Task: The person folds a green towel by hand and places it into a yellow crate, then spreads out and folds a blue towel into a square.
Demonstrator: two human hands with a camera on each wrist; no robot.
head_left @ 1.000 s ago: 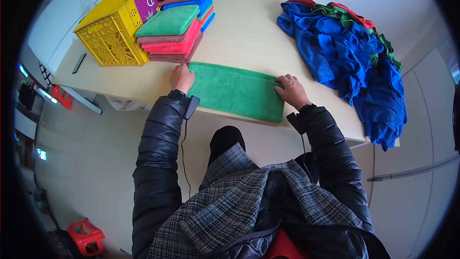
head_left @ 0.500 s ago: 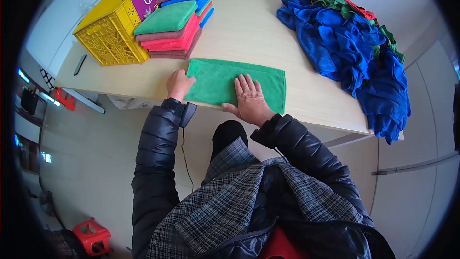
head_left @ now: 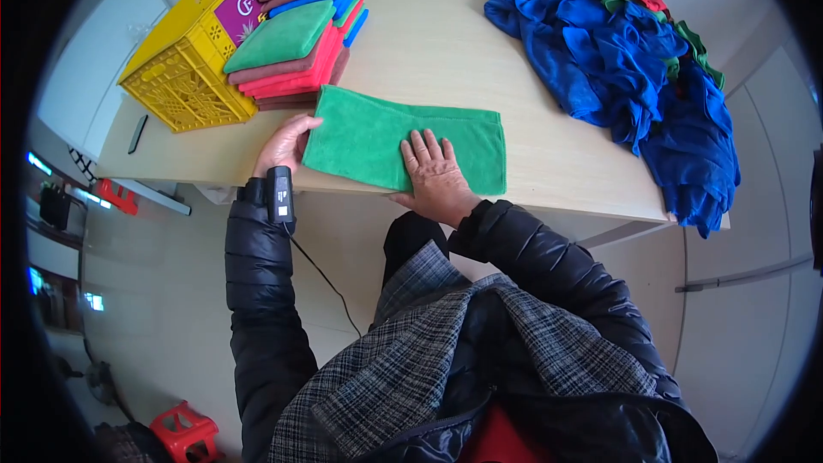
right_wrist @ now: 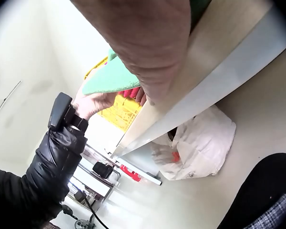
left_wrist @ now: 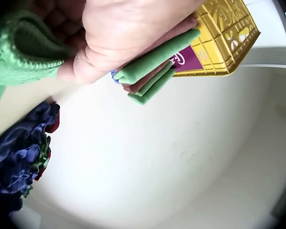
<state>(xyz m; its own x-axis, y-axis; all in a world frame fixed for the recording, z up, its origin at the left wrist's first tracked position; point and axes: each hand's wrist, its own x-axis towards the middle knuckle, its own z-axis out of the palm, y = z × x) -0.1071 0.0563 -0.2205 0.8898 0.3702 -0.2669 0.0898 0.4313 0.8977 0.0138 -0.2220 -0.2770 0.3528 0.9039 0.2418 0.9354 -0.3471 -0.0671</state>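
A green cloth (head_left: 360, 139), folded into a long strip, lies along the near edge of the table. My left hand (head_left: 285, 146) holds its left end between thumb and fingers, and that end is raised off the tabletop. In the left wrist view, the raised cloth (left_wrist: 19, 52) shows a curled, stitched edge beside the thumb. My right hand (head_left: 439, 178) rests palm down on the cloth right of its middle, fingers straight. The right wrist view shows the lifted cloth end (right_wrist: 112, 78) with the left hand (right_wrist: 93, 102) beneath it.
Folded cloths in several colours stand in stacks (head_left: 279, 43) beside a yellow crate (head_left: 189, 77) at the left. A crumpled heap of mostly blue cloths (head_left: 609, 69) hangs over the table's right edge. A white bag (right_wrist: 195, 148) sits under the table (head_left: 420, 26).
My right hand has moved from the cloth's right end inward and lies flat on it. The left hand has turned palm up and raised the left end.
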